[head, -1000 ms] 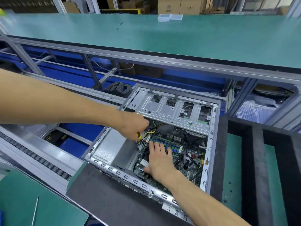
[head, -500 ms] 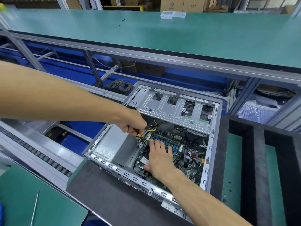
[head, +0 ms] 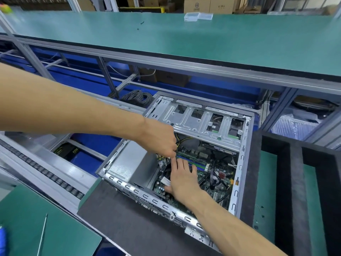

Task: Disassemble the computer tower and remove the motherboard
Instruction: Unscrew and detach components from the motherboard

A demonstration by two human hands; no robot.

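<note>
The computer case (head: 238, 163) lies on its side with the side cover already off, so the opening step is done. The motherboard (head: 217, 174) is not yet out; it sits inside, under both hands. The left hand (head: 162, 139) pinches the yellow and black cables (head: 181, 140) just beyond its curled fingers. The right hand (head: 181, 179) presses flat on the board, fingers straight. Cables and screws likely remain.

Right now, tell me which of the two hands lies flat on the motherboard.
The right hand: its straight fingers rest flat on the motherboard. The left hand instead pinches the yellow and black cables.
</note>
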